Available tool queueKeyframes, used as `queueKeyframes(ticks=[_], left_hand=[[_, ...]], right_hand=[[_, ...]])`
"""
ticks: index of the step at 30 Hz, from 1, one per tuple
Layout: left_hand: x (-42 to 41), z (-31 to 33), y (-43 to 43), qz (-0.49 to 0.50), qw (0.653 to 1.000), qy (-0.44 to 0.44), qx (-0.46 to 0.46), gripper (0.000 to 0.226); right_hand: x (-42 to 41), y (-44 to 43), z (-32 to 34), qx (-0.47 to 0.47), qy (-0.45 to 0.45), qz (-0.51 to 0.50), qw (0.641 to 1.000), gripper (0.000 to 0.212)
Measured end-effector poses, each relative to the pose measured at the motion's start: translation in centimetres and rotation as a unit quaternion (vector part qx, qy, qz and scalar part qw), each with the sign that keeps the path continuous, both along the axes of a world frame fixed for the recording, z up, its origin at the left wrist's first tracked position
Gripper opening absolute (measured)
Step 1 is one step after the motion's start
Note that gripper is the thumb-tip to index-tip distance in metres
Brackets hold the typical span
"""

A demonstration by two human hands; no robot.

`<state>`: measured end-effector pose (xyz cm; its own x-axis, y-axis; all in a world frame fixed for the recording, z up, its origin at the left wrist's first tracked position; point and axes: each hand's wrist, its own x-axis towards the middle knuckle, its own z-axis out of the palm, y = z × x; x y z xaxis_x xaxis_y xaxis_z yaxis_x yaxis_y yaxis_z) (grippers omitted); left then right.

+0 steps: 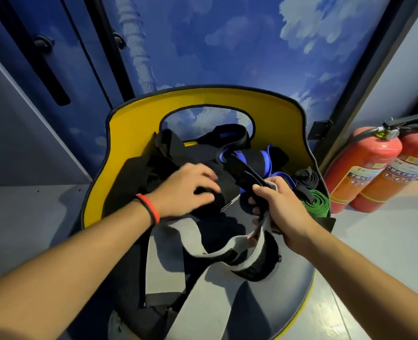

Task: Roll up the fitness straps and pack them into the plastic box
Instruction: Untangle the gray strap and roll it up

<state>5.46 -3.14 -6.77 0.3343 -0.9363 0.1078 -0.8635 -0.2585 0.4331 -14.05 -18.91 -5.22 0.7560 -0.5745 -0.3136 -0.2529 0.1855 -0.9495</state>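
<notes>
While your right hand (276, 207) grips the grey strap (217, 252), its length trails left toward the front edge of the seat (289, 303), nearer your left hand (188, 190), closed on black straps (139, 177).

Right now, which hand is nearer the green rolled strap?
Right. The right hand, gripping a grey strap, sits just left of the green rolled strap; the left hand is farther left, grasping the black straps.

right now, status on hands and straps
Left hand grips black strap. Right hand grips grey strap. Other straps loose on chair. Plastic box not in view.
</notes>
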Motion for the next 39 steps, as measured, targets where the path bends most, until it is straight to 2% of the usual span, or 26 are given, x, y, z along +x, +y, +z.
queueKeyframes(ticks=[1,2,5,10,13,16,20,22,24,26,27,28,29,31,33,36,39], left_hand=[[-0.7,-0.2,-0.4,-0.071,0.995,-0.033,0.069,0.026],[-1.0,-0.5,-0.8,-0.099,0.985,-0.061,0.131,0.029],[-0.9,-1.3,-1.1,-0.069,0.955,-0.119,0.262,0.041],[1.3,-2.0,-0.3,0.000,0.901,-0.256,0.350,0.059],[3.5,-2.5,0.1,0.087,0.885,-0.238,0.392,0.067],[5.1,-2.3,0.5,0.154,0.890,-0.177,0.392,0.071],[3.4,-0.9,1.1,0.111,0.928,-0.109,0.339,0.066],[1.7,0.4,1.4,0.103,0.962,-0.030,0.252,0.051],[-0.8,2.0,1.6,0.123,0.979,0.105,0.123,0.027],[-4.0,4.0,1.6,0.133,0.947,0.291,0.022,0.023],[-5.6,4.9,1.7,0.126,0.917,0.379,0.003,0.025],[-7.2,5.7,1.9,0.114,0.895,0.431,0.003,0.025],[-8.4,6.1,2.1,0.103,0.896,0.433,0.008,0.023],[-10.4,6.9,2.9,0.101,0.921,0.377,0.008,0.018],[-11.6,7.4,3.5,0.123,0.920,0.369,-0.042,0.029],[-14.2,9.1,4.5,0.175,0.883,0.402,-0.165,0.029],[-16.9,10.4,4.8,0.216,0.841,0.433,-0.241,0.024]], right_hand=[[-0.1,0.1,-0.1,-0.012,0.004,0.002,1.000,0.017],[-0.1,0.1,-0.2,-0.026,0.008,0.003,1.000,0.017],[-0.1,0.3,-0.3,-0.060,0.019,0.008,0.998,0.016],[0.9,0.8,-1.0,-0.064,0.027,0.013,0.997,0.017],[1.9,1.2,-1.1,-0.067,0.030,0.019,0.997,0.022],[2.6,1.5,-1.1,-0.074,0.033,0.023,0.996,0.027],[3.0,1.9,-0.6,-0.082,0.044,0.022,0.995,0.025],[3.0,2.3,-0.1,-0.091,0.042,0.015,0.995,0.024],[2.9,2.9,0.8,-0.109,0.034,0.003,0.994,0.029],[2.6,3.6,1.7,-0.137,0.030,-0.006,0.990,0.037],[2.5,4.0,2.3,-0.147,0.027,-0.011,0.989,0.039],[2.4,4.4,2.9,-0.149,0.023,-0.015,0.988,0.040],[2.2,4.9,3.7,-0.143,0.018,-0.018,0.989,0.040],[1.8,5.8,5.5,-0.113,0.006,-0.025,0.993,0.040],[1.1,6.5,7.1,-0.077,-0.003,-0.029,0.997,0.048],[-0.9,7.5,9.2,-0.058,-0.012,-0.001,0.998,0.067],[-2.8,8.2,10.2,-0.042,-0.031,0.014,0.999,0.055]])
